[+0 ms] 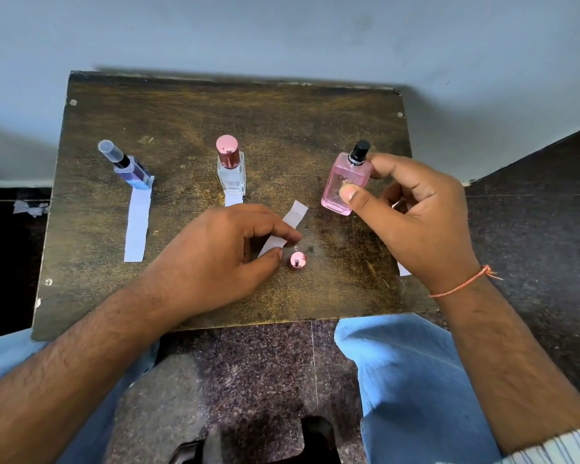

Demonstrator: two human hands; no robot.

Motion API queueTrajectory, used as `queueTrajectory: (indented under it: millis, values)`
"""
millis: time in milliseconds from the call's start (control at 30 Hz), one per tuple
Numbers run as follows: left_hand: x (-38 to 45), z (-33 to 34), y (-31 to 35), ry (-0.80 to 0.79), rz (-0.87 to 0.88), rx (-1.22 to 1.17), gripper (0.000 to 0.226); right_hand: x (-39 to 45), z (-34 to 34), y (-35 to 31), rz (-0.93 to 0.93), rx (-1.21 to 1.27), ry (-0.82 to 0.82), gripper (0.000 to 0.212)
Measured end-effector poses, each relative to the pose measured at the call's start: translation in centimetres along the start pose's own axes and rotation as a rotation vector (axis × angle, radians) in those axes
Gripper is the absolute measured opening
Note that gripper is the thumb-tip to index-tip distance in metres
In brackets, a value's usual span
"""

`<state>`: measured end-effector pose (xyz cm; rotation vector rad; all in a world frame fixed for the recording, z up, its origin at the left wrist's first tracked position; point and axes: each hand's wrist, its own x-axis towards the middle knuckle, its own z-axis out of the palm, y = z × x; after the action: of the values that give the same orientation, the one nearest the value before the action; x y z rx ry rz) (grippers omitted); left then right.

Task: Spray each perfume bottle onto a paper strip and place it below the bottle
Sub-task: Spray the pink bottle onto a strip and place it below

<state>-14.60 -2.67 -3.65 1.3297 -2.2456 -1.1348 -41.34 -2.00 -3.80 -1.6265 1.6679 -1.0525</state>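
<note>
— Hands first, please: what is each one doing?

— Right hand (422, 209) is raised over the right side of the wooden board (188, 105), fingers and thumb curled around a pink perfume bottle (344, 182). The thumb presses the bottle's front face; the fingers wrap behind its shoulder. Its black spray nozzle (360, 149) is uncovered and tilts up and away from the person. An orange thread (462, 283) circles that wrist.

— And the left?

— Left hand (221, 256) rests low near the board's middle, pinching a white paper strip (287, 229) between thumb and forefinger. The strip angles up and to the right, its free end pointing toward the pink bottle, close to it but not touching.

— What lies around the hands?

— Just right of the left thumb, a small pink cap (297, 261) sits on the board. Farther back, in the middle, stands a clear bottle (231, 172) with a rose-coloured top, a strip (233, 199) under its near side, partly hidden by the left hand. At the far left, a blue bottle (133, 169) with a clear cap stands at the top of another long strip (136, 226), which runs toward the person. A bit of white paper (404, 269) shows beneath the right hand.

— Anything beyond the board?

— Blue-trousered knees (416, 363) at the bottom edge, speckled dark floor (248, 363) between them.
</note>
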Motion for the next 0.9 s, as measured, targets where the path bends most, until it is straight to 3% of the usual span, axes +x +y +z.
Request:
queueTrajectory:
  millis: [133, 267, 400, 633, 900]
  values:
    - [0.0, 0.0, 0.2, 0.046, 0.009, -0.042, 0.021, 0.1, 0.1, -0.6, 0.05, 0.151, -0.037, 0.027]
    - [0.0, 0.1, 0.0, 0.11, 0.001, -0.105, 0.019, 0.0, 0.3, -1.9, 0.293, 0.541, -0.127, 0.018]
    - [-0.1, 0.1, -0.3, 0.136, -0.054, -0.246, 0.012, 0.1, 0.8, -2.9, 0.452, 0.818, -0.153, 0.034]
    - [0.2, 0.6, -0.5, 0.115, -0.11, -0.465, 0.02, 0.3, 0.8, -3.3, 0.601, 1.02, -0.261, 0.03]
    - [0.4, 0.3, 0.6, 0.087, -0.235, -0.646, 0.033, 0.2, 1.1, -3.7, 0.664, 1.048, -0.337, 0.048]
